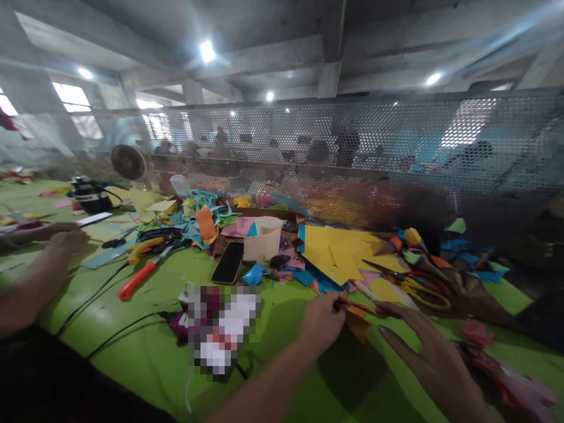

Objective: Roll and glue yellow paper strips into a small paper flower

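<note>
My left hand point(325, 323) pinches a piece of orange paper point(358, 324) just above the green table, with its fingers closed. My right hand point(425, 346) is at the right end of the same piece. Its fingers are stretched out and the thumb stands apart, with fingertips at or near the paper's edge; whether they touch is not clear. Beyond my hands lie yellow paper sheets point(330, 252). Scissors with yellow and red handles point(425, 291) lie behind my right hand. A pink paper flower point(476, 333) is to its right.
On the green table point(163, 364) lie a dark phone point(228, 262), a pixelated device with cables, a red-handled cutter point(136, 281) and a heap of paper scraps point(207, 214). A co-worker's hands point(66, 238) are at the left. A perforated metal screen point(299, 153) stands behind.
</note>
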A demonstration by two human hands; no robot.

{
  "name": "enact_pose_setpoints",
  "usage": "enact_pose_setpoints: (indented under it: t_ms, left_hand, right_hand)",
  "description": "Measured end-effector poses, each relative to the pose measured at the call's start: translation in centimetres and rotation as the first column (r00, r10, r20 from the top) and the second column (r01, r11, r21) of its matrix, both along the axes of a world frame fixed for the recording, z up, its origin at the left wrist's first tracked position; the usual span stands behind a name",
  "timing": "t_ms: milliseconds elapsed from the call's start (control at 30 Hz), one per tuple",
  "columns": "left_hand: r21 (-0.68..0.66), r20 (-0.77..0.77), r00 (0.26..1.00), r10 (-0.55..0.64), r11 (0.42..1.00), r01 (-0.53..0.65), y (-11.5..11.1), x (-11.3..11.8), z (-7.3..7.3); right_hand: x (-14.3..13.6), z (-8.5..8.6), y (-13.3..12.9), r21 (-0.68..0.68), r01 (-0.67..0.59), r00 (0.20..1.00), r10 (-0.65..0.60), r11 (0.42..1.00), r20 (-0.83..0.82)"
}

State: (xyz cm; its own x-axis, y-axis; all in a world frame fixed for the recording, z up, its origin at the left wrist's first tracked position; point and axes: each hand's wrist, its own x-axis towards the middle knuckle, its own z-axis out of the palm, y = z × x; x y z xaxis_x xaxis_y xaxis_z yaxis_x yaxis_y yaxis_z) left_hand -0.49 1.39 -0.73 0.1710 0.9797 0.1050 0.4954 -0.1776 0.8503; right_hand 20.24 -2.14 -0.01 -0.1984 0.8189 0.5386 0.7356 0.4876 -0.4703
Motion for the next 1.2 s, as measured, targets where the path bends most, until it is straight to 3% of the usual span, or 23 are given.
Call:
enact_pose_setpoints:
  t_ms: [200, 333, 433, 633, 800, 1000, 1200]
  left_hand:
    - [0.005, -0.058, 0.997, 0.054, 0.999, -0.054, 0.6, 0.1, -0.5]
    - [0.009, -0.142, 0.987, 0.071, 0.997, -0.071, 0.5, 0.3, -0.4]
    - [0.016, -0.197, 0.978, 0.069, 0.998, -0.067, 0.2, 0.5, 0.0]
    - [0.012, -0.276, 0.961, -0.012, 1.0, 0.016, -0.3, 0.3, 0.2]
    - [-0.007, -0.309, 0.948, -0.081, 0.997, 0.083, -0.4, -0.1, 0.2]
    - [-0.012, -0.344, 0.935, -0.09, 0.996, 0.092, -0.3, -0.1, 0.3]
    - [-0.001, -0.369, 0.925, -0.092, 0.995, 0.099, -0.3, -0.2, 0.2]
  right_hand:
    - [-1.2, 3.2, 0.3, -0.036, -0.02, 0.993, 0.024, 0.999, 0.118]
    - [-3.0, 4.5, 3.2, -0.121, -0.084, 0.949, 0.116, 0.989, 0.292]
    - [-5.2, 5.2, 5.7, -0.202, 0.018, 0.883, 0.08, 0.979, 0.463]
    - [-8.9, 4.4, 9.4, -0.223, 0.12, 0.81, 0.034, 0.967, 0.585]
    - [-9.4, 4.2, 11.3, -0.195, 0.253, 0.747, -0.063, 0.948, 0.662]
    - [-9.1, 5.0, 11.5, -0.232, 0.277, 0.726, -0.044, 0.932, 0.687]
    - [-10.1, 3.8, 11.3, -0.241, 0.324, 0.699, -0.06, 0.915, 0.712]
